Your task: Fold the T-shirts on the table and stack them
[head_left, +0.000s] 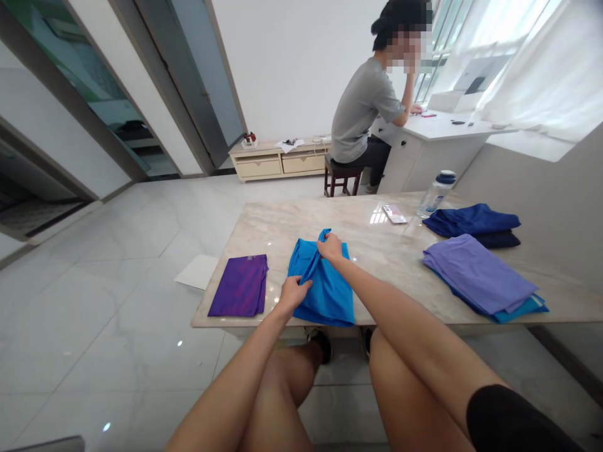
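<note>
A bright blue garment (pixel 330 292) lies folded lengthwise on the marble table (pixel 377 251), its near end hanging over the front edge. My left hand (pixel 293 293) is closed on the garment's left edge near the front. My right hand (pixel 330 247) pinches the garment's far end, lifting a small loop of cloth. A folded purple garment (pixel 241 285) lies flat to the left of it.
At the right are a lavender garment (pixel 478 273) stacked on blue ones and a dark blue pile (pixel 473 223). A phone (pixel 394 214) and a water bottle (pixel 436 193) stand further back. A person in grey (pixel 362 119) sits at a white desk beyond. White paper (pixel 198 271) lies on the floor.
</note>
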Tool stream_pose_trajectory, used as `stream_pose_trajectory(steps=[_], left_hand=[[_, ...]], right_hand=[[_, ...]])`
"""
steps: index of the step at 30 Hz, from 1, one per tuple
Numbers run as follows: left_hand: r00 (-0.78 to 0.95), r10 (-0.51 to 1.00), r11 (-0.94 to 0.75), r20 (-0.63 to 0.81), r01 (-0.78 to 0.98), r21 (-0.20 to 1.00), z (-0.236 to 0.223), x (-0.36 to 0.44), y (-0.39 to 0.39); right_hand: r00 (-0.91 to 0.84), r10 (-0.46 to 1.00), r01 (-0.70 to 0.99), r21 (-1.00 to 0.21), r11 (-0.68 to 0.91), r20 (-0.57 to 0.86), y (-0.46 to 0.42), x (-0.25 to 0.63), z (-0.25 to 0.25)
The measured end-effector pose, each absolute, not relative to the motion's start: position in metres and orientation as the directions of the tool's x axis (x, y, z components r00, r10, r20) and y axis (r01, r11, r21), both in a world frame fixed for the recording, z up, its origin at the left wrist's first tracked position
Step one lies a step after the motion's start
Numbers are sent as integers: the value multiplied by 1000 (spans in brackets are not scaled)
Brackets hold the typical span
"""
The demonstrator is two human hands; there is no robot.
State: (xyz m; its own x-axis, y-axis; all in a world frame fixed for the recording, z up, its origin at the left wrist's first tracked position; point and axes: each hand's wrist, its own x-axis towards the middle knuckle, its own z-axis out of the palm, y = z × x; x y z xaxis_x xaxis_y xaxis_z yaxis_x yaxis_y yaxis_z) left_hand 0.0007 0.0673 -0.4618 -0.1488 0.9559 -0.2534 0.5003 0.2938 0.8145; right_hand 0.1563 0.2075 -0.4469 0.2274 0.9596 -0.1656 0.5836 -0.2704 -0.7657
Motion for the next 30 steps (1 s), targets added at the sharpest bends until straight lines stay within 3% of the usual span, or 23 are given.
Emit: stream_pose_trajectory(steps=[9, 13, 20, 30], left_hand=[[-193, 932, 342, -306, 747, 571, -483, -56, 77], [-243, 940, 332, -240, 815, 476, -479, -66, 81], [-268, 949, 315, -166, 775, 548, -478, -44, 117], [-258, 879, 476, -402, 543, 692, -486, -40, 144]], right_hand=[[-60, 983, 554, -825, -112, -174, 207, 140, -457], [-68, 979, 575, -810, -118, -191, 200, 162, -453], [90, 949, 649, -705, -287, -303, 172, 232, -459], [90, 779, 478, -659, -580, -620, 153, 240, -497]])
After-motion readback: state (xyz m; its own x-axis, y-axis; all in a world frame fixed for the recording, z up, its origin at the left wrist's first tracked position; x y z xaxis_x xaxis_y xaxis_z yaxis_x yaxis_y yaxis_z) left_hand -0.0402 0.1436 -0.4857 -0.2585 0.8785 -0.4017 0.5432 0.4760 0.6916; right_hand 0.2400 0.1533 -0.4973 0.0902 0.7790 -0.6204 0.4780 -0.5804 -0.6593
